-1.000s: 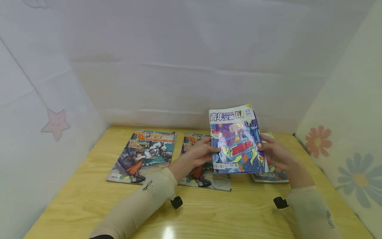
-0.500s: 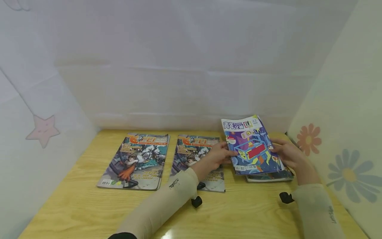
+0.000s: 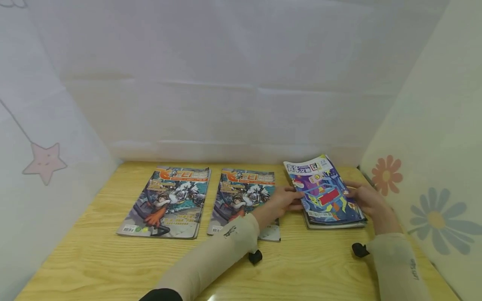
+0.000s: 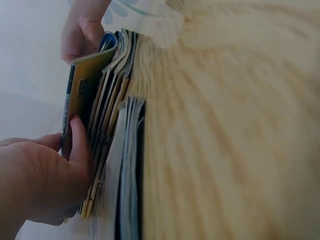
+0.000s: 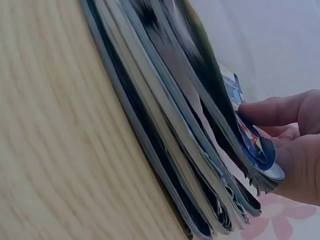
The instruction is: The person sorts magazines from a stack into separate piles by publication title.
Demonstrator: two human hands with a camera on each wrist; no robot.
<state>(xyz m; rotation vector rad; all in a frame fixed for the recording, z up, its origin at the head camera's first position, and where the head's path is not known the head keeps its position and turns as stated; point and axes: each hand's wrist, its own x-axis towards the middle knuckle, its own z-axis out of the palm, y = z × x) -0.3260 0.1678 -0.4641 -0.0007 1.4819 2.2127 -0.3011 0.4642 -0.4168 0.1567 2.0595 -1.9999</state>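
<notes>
A purple-and-blue magazine (image 3: 325,192) with a white title band lies slightly askew over a stack of magazines (image 5: 165,130) at the table's right. My left hand (image 3: 283,200) pinches its left edge; in the left wrist view, a finger reaches under the cover. On the opposite edge, my right hand (image 3: 367,200) grips it between thumb and fingers. The right wrist view shows a gap between this magazine and those beneath, at least along that side. Left of the stack lies a dark comic-style magazine (image 3: 241,192), partly covered by my left forearm.
Another magazine with the same comic-style cover (image 3: 165,200) lies farther left on the wooden table (image 3: 94,267). White cloth (image 3: 211,83) hangs along the back, and flower-printed cloth (image 3: 425,167) closes the right side near my right hand.
Both hands have carried the purple magazine right and down, from above the table onto the right-hand stack. The view has shifted, so the left magazines appear farther left.
</notes>
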